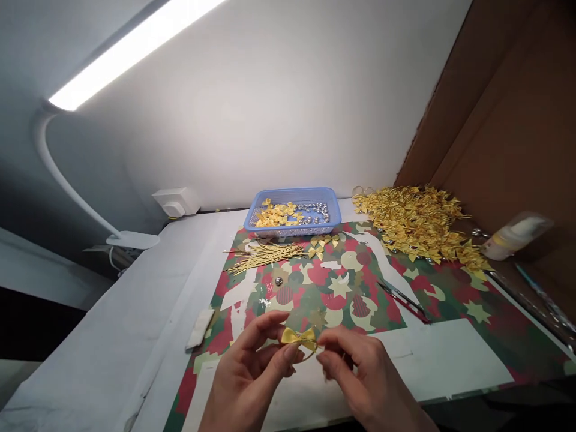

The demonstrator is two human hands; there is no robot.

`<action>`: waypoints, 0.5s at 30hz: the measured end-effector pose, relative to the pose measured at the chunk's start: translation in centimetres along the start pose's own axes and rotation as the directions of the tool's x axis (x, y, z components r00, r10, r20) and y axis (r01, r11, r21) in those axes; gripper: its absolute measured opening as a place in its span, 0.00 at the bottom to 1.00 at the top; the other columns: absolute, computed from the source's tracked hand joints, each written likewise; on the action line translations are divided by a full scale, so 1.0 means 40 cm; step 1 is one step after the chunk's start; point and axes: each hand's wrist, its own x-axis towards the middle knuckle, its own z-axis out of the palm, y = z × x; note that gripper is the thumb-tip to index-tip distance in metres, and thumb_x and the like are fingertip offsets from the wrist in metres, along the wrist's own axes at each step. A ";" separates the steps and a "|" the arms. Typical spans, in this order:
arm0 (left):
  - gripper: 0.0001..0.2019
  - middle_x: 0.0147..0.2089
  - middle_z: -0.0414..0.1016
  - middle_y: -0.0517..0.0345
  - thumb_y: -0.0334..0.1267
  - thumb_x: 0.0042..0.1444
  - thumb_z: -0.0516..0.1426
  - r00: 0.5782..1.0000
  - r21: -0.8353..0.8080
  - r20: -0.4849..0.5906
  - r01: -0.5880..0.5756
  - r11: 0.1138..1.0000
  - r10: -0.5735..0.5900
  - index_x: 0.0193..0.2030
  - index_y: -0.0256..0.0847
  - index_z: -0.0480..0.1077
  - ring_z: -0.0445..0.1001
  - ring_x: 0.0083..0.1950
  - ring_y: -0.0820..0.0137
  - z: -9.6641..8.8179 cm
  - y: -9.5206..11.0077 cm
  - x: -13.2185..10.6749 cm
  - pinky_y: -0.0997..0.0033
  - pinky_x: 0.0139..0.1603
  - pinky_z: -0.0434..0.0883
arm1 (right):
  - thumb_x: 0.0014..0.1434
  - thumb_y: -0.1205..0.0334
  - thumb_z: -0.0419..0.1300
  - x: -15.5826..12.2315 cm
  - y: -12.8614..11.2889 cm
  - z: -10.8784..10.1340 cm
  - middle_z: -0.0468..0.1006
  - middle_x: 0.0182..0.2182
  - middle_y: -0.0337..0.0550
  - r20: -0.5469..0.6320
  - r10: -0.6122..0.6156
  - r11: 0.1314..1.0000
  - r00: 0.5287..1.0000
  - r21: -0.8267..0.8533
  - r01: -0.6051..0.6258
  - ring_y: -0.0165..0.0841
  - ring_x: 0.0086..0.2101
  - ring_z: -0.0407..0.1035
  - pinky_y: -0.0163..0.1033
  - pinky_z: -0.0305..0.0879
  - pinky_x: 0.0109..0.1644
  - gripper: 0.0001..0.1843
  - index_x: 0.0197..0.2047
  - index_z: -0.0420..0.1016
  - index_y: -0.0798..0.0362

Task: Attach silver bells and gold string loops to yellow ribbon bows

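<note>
The bow (290, 336) is pinched by the left hand (252, 367); cord (310, 356) seemingly gripped by the right hand (357, 367) should be drawn evenly.

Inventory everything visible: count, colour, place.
Lamp: one, white, left
Wall box: one, white, back
Basket: one, blue, back
Basket bows: many, yellow, left half
Basket beads: many, silver, right half
Mat: one, multicoloured, centre
Cords: many, gold, mat
Loose bows: several, yellow, mat
Lone bead: one, silver, mat
Slim tool: one, dark, right
Bow pile: one, gold, right
Bottle: one, pale, right
Panel: one, brown, right
Block: one, white, left
Papers: unclear, white, front
Held bow: one, yellow, front
Left hand: one, bare, holding the bow
Right hand: one, bare, beside it
</note>
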 end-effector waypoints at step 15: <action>0.11 0.33 0.77 0.60 0.42 0.48 0.69 0.989 -0.056 0.140 -0.040 0.998 0.048 0.37 0.43 0.78 0.77 0.29 0.69 -0.004 -0.003 0.000 0.78 0.23 0.68 | 0.65 0.57 0.56 0.030 -0.042 -0.007 0.80 0.34 0.37 -0.002 0.146 0.958 0.989 0.250 -0.141 0.30 0.33 0.73 0.31 0.65 0.33 0.08 0.41 0.76 0.47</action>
